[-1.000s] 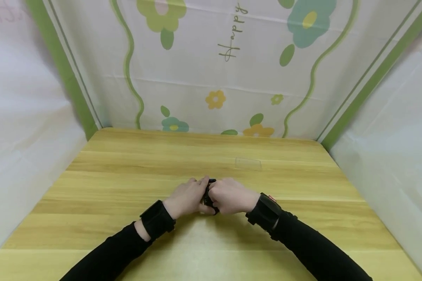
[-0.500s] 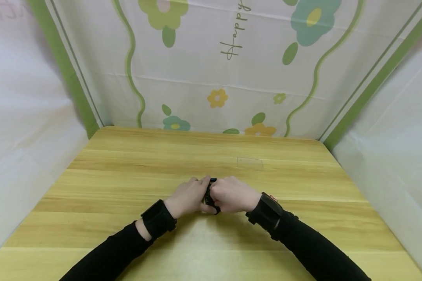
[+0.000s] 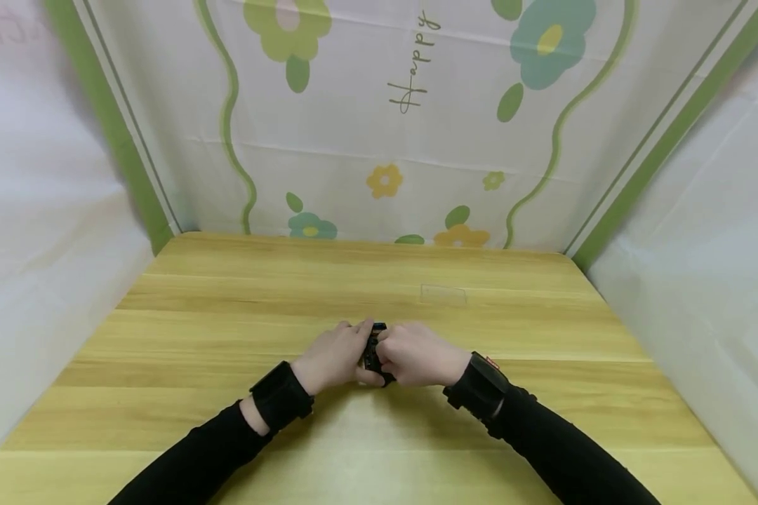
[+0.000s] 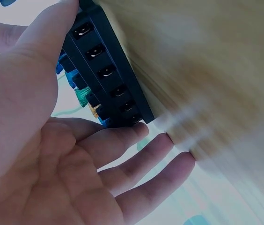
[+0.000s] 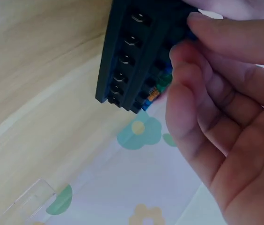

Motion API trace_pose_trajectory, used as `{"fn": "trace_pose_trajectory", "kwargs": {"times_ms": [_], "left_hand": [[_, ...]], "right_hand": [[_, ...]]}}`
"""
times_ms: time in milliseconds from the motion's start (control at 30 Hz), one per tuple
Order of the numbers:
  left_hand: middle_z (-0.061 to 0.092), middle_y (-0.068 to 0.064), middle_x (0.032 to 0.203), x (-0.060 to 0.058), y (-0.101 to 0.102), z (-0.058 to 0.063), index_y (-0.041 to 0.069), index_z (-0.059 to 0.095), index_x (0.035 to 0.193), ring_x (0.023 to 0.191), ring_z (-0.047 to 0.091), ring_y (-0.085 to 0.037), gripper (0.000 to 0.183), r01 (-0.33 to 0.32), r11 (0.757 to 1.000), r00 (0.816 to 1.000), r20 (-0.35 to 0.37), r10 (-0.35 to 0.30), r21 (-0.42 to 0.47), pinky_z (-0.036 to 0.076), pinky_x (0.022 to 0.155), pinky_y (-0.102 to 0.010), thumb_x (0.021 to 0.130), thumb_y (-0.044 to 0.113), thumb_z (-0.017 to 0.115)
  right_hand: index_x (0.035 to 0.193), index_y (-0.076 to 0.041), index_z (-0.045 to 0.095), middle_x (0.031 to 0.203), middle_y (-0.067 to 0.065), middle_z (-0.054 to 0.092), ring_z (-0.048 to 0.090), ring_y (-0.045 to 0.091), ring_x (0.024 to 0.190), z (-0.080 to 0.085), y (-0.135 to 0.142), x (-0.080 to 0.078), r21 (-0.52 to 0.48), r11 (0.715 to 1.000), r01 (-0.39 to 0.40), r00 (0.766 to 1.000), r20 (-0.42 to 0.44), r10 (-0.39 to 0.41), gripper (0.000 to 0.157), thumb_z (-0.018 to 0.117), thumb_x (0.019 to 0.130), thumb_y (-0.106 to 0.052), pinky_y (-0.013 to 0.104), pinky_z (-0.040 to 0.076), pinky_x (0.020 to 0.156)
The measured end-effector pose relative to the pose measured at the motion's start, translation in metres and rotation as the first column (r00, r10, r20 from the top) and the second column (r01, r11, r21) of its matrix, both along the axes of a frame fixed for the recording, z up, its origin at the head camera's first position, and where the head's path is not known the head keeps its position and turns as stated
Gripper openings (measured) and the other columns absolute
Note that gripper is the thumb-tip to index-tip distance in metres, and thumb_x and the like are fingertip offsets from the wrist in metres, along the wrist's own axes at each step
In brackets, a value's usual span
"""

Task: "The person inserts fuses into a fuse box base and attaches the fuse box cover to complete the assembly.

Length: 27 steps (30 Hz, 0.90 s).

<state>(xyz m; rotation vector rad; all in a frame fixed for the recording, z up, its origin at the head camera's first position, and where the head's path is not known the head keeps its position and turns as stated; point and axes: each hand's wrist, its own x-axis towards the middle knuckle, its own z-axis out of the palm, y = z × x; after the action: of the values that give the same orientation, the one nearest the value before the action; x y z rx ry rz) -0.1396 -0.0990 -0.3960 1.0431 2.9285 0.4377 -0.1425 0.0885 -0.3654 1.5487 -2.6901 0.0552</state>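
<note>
A black terminal block (image 3: 373, 356) with a row of recessed metal screws stands between the two hands. In the left wrist view the block (image 4: 106, 70) shows blue, green and orange pieces (image 4: 81, 96) along its inner side. The left hand (image 3: 335, 354) grips its ends between thumb and index finger, the other fingers extended. From the other side the right hand (image 3: 417, 354) reaches in with curled fingers. In the right wrist view, its thumb and fingertips (image 5: 181, 51) close at the coloured side around a small blue piece, mostly hidden.
A clear, thin rectangular plastic strip (image 3: 443, 294) lies on the wooden table (image 3: 227, 280) beyond the right hand. A flowered cloth (image 3: 341, 126) hangs behind the far edge, with white cloth (image 3: 701, 245) at both sides. Black straps (image 3: 282, 395) circle both wrists.
The view tilts slightly back and forth. Both hands stay at the block in nearly the same pose; a little more of its top shows between them now.
</note>
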Motion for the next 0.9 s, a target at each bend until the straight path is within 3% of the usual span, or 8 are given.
{"fn": "trace_pose_trajectory", "kwargs": {"times_ms": [233,400,600,733,900], "left_hand": [[0.06,-0.016,0.112,0.001,0.0,0.0,-0.001,0.039,0.142,0.103,0.056,-0.033,0.1,-0.014,0.998,0.999,0.037,0.016,-0.054,0.05,0.074,-0.038,0.074,0.065,0.068],[0.059,-0.018,0.113,0.0,-0.001,-0.001,-0.003,0.035,0.144,0.102,0.056,-0.03,0.104,-0.039,0.997,0.998,0.051,0.043,-0.062,0.049,0.074,-0.037,0.073,0.066,0.067],[0.059,-0.019,0.115,0.001,0.0,0.0,-0.003,0.036,0.144,0.103,0.056,-0.03,0.105,-0.045,0.996,0.998,0.047,0.049,-0.083,0.049,0.076,-0.037,0.073,0.068,0.067],[0.059,-0.02,0.118,0.001,0.001,0.001,-0.003,0.036,0.144,0.107,0.055,-0.032,0.105,-0.048,0.994,0.998,0.041,0.053,-0.095,0.049,0.078,-0.039,0.072,0.068,0.066],[0.057,-0.02,0.122,0.001,0.002,0.001,-0.003,0.036,0.144,0.111,0.054,-0.033,0.106,-0.052,0.994,0.997,0.046,0.056,-0.101,0.049,0.079,-0.04,0.072,0.069,0.066]], "right_hand": [[0.065,-0.021,0.056,0.068,-0.009,0.045,0.037,0.005,0.058,0.007,0.008,-0.003,-0.065,0.998,0.006,0.999,0.042,-0.003,0.026,0.061,0.083,-0.004,0.017,0.031,0.053],[0.08,-0.016,0.068,0.078,-0.009,0.056,0.052,0.006,0.066,0.019,0.022,-0.011,-0.189,0.978,0.086,0.996,0.018,-0.084,0.008,0.068,0.085,-0.01,0.019,0.042,0.059],[0.082,-0.018,0.067,0.079,-0.009,0.055,0.055,0.009,0.07,0.019,0.045,-0.018,-0.225,0.955,0.193,0.979,-0.016,-0.202,0.006,0.067,0.087,-0.016,0.021,0.042,0.061],[0.086,-0.018,0.068,0.081,-0.009,0.055,0.055,0.011,0.072,0.016,0.059,-0.022,-0.24,0.925,0.296,0.953,0.005,-0.303,0.005,0.065,0.09,-0.02,0.023,0.042,0.064],[0.094,-0.01,0.07,0.085,0.0,0.059,0.054,0.013,0.073,0.013,0.072,-0.027,-0.268,0.841,0.471,0.877,0.039,-0.479,0.016,0.064,0.091,-0.025,0.028,0.043,0.064]]}}
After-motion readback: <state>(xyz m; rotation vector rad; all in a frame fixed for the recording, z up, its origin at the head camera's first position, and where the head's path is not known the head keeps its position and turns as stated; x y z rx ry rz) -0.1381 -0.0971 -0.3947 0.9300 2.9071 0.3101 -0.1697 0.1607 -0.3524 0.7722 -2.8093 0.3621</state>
